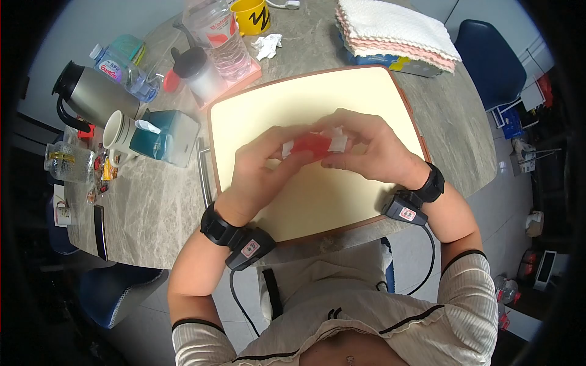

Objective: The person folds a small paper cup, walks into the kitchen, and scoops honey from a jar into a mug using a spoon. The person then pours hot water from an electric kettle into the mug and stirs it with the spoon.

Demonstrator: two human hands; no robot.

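Both of my hands meet above a cream board (317, 210) with a brown rim. Between them is a small red object (310, 145) with white patches at its two ends, somewhat blurred. My left hand (262, 161) grips its left end, thumb along the near side. My right hand (369, 146) pinches the right end between thumb and fingers. What exactly the red object is cannot be made out. Black straps with small boxes are on both wrists.
Behind the board stand a large water bottle (223, 39), a grey-lidded jar (198, 73) and a yellow mug (251, 17). At left are a steel jug (97, 94), paper cups (117, 131) and a tissue box (168, 137). Folded cloths (400, 30) lie at the back right.
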